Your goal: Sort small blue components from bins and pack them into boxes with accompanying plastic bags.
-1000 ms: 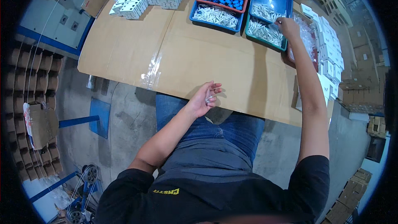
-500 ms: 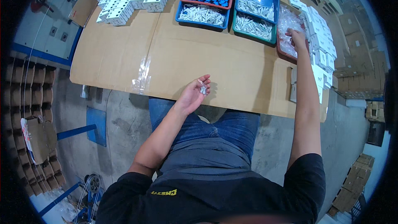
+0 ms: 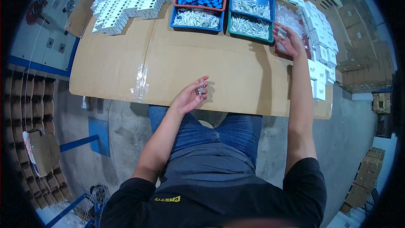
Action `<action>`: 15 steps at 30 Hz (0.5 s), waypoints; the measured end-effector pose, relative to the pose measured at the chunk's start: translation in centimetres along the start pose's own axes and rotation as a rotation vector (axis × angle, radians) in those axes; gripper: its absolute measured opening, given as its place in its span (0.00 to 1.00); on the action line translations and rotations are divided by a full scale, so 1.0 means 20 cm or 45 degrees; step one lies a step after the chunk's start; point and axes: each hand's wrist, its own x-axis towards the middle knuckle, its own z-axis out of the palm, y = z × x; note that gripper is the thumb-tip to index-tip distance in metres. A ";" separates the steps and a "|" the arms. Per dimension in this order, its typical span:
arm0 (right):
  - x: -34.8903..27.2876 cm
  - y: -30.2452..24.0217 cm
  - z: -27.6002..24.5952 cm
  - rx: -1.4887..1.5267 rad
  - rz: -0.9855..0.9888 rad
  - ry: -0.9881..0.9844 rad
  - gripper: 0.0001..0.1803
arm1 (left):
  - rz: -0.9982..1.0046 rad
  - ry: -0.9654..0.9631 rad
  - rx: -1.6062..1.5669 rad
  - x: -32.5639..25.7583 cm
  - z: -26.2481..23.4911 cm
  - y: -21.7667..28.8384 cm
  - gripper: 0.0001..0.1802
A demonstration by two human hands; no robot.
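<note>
My left hand [image 3: 188, 99] is palm up above the near edge of the cardboard-covered table [image 3: 202, 71]. Its curled fingers hold a small clear plastic packet [image 3: 200, 89] with pale bits in it. Further out at the right, my right hand [image 3: 290, 41] is over the near left part of a dark red tray [image 3: 283, 53]. A clear plastic piece [image 3: 281, 34] sits between its thumb and fingers; its exact kind cannot be made out. Clear plastic pieces [image 3: 290, 17] fill the tray, partly hidden by the hand.
Blue trays [image 3: 216, 28] and a green tray [image 3: 253, 39] hold white slender parts, beside a red tray [image 3: 201, 6] of blue pieces. White boxes [image 3: 139, 2] stand in rows at the far left; more white boxes [image 3: 322, 38] are stacked at the right.
My right hand has lifted out of the plastic pieces and moved left, now with a clear piece in its fingers. My left hand stays nearly in place, still holding the packet.
</note>
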 end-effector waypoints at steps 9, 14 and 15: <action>0.18 -0.04 0.18 -0.523 0.047 0.025 0.17 | -0.146 -0.155 0.006 0.05 -0.12 0.01 0.22; 0.45 -0.16 0.24 -1.020 -0.012 0.237 0.17 | -0.220 -0.226 -0.036 0.06 -0.12 0.02 0.16; 0.51 -0.18 0.25 -1.118 -0.026 0.283 0.17 | -0.227 -0.236 -0.045 0.05 -0.12 0.02 0.13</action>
